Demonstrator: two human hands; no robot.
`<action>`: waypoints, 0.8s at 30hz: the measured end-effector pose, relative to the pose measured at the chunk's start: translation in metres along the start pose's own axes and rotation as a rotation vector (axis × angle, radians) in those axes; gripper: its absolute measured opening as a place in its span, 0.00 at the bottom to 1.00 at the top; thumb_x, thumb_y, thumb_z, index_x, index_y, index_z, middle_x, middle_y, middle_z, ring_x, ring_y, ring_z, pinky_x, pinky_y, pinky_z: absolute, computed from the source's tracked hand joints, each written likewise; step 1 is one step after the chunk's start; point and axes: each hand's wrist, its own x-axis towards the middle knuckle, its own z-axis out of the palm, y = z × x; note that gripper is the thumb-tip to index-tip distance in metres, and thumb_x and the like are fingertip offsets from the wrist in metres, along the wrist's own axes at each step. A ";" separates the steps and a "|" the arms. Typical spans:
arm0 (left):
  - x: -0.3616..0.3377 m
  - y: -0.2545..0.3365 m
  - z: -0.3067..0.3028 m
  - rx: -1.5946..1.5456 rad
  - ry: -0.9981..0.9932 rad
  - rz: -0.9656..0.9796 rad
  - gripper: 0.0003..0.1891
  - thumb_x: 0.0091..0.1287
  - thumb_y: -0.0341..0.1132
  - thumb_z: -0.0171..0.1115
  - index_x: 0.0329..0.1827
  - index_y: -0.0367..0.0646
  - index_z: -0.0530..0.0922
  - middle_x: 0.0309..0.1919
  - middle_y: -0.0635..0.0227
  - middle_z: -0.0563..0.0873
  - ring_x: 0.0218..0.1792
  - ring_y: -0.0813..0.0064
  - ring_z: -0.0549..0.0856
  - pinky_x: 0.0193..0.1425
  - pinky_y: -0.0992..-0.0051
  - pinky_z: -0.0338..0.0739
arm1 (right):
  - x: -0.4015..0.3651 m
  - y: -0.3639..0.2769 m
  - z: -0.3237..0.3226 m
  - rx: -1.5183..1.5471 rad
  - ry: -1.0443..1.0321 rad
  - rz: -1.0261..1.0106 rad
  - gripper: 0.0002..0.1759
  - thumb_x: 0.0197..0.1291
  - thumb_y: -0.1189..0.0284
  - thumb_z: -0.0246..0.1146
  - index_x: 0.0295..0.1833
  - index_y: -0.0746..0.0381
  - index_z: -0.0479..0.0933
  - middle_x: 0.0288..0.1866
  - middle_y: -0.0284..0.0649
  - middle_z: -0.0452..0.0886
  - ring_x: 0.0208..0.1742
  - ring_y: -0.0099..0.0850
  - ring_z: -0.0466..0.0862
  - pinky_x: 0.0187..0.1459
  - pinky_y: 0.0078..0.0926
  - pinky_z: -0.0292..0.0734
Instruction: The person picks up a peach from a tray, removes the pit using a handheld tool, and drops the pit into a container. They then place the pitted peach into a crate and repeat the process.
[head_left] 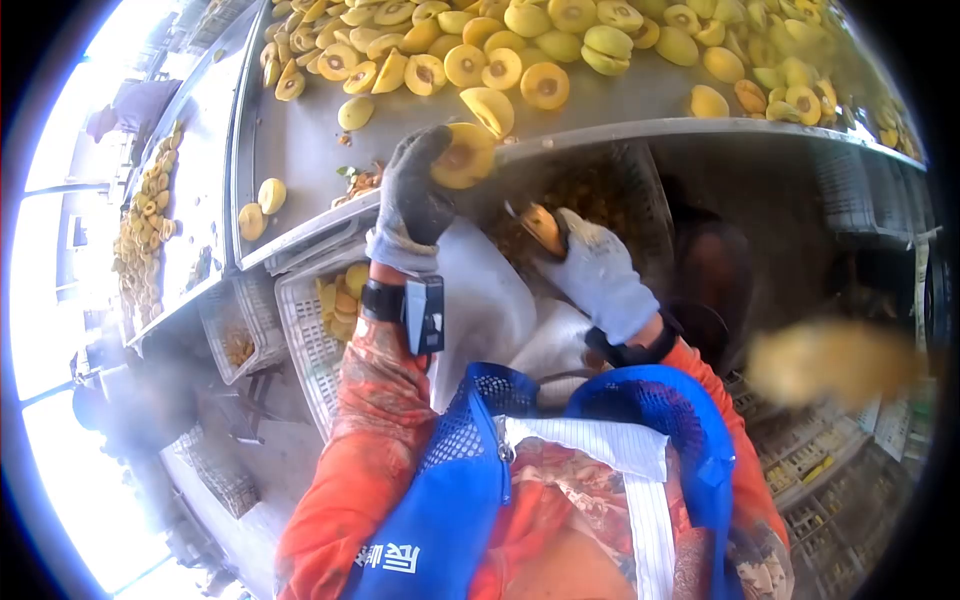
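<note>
My left hand [412, 195], in a grey glove with dark fingers, grips a yellow peach half [464, 157] at the table's front edge. The cut face with its brown centre shows. Lower and to the right, my right hand [592, 262], in a pale glove, is closed around a wooden-handled tool [542, 231]. A small metal tip sticks out of the tool toward the upper left, apart from the fruit. Many more peach halves [545, 86] lie across the metal table [300, 140] beyond both hands.
Below the table edge is a crate [655, 200] with dark contents. A white crate [305, 330] to the left holds fruit pieces. Scraps [360, 182] lie near the table edge. Another table with fruit [150, 230] and a person [140, 105] are at far left. A blurred tan shape [835, 362] appears at right.
</note>
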 end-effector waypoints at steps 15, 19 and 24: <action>-0.067 0.056 0.067 0.146 0.065 0.289 0.19 0.60 0.20 0.62 0.55 0.33 0.72 0.51 0.53 0.80 0.48 0.64 0.83 0.53 0.68 0.80 | -0.017 -0.038 0.007 0.084 0.225 -0.088 0.18 0.54 0.61 0.69 0.46 0.59 0.75 0.33 0.49 0.82 0.34 0.51 0.83 0.35 0.43 0.78; -0.074 0.083 0.087 -0.375 0.117 0.086 0.14 0.65 0.28 0.63 0.51 0.33 0.74 0.46 0.55 0.82 0.41 0.66 0.84 0.44 0.71 0.81 | -0.018 -0.032 0.010 0.104 0.159 -0.127 0.18 0.53 0.63 0.69 0.47 0.60 0.76 0.33 0.51 0.82 0.35 0.51 0.83 0.34 0.43 0.78; -0.073 0.098 0.097 -0.245 0.188 -0.136 0.15 0.72 0.37 0.54 0.52 0.32 0.76 0.41 0.56 0.85 0.37 0.69 0.85 0.39 0.76 0.81 | -0.019 -0.028 0.005 0.504 -0.101 -0.116 0.13 0.53 0.68 0.66 0.43 0.61 0.76 0.27 0.42 0.80 0.26 0.36 0.82 0.30 0.33 0.76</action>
